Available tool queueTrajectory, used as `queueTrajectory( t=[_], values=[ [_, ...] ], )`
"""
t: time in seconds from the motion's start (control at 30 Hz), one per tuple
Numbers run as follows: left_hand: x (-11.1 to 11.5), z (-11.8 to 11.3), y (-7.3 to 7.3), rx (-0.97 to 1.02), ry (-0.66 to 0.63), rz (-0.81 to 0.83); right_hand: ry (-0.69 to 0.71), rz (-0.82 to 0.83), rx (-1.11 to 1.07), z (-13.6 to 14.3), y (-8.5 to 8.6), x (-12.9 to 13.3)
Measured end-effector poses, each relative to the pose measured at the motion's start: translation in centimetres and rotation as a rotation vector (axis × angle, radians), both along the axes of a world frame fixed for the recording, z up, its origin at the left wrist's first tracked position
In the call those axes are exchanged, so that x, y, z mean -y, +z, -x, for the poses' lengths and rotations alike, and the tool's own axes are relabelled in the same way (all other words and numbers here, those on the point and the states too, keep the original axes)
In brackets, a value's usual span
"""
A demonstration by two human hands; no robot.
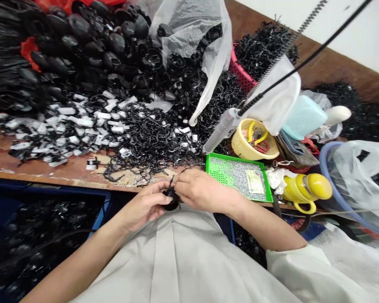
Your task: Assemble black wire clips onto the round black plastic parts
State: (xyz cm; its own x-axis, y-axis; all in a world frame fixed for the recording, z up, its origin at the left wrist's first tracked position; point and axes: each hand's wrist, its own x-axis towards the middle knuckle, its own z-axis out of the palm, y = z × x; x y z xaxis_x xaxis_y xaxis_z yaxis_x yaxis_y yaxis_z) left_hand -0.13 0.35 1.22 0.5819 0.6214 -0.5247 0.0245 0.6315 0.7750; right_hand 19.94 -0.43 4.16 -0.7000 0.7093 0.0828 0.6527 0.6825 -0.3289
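Observation:
My left hand (pixel 148 204) is closed around a round black plastic part (pixel 171 201) at the table's front edge, just above my lap. My right hand (pixel 194 189) is at the same part from the right, its fingers pinched together over the top, where a thin black piece (pixel 172 182) sticks up. What the right fingertips grip is too small to make out. Beyond both hands lies a heap of thin black strips (pixel 151 134), with small white and black pieces (pixel 91 122) to its left.
A grey electric screwdriver (pixel 221 128) hangs over a green tray (pixel 208 172) of small metal pieces. Right of it are a cream bowl (pixel 240 145) with pliers and a yellow bottle (pixel 298 187). Black shells (pixel 113 46) are piled behind. A blue bin (pixel 104 210) stands lower left.

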Motion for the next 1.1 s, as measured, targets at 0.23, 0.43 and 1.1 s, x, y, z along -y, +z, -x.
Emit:
queueTrajectory(
  t=[0.23,0.43,1.1],
  values=[
    [0.0,-2.7,-0.7,-0.414,0.345,-1.133,-0.633,0.81,-0.957,2.2,-1.4,0.6],
    [-1.3,-4.7,-0.4,-0.2,0.259,-0.693,-0.633,1.018,-1.156,-2.8,-1.1,1.0],
    [-0.9,-9.3,-1.4,-0.069,0.122,-0.137,-0.664,0.107,-0.803,-7.9,-2.2,-6.2]
  ],
)
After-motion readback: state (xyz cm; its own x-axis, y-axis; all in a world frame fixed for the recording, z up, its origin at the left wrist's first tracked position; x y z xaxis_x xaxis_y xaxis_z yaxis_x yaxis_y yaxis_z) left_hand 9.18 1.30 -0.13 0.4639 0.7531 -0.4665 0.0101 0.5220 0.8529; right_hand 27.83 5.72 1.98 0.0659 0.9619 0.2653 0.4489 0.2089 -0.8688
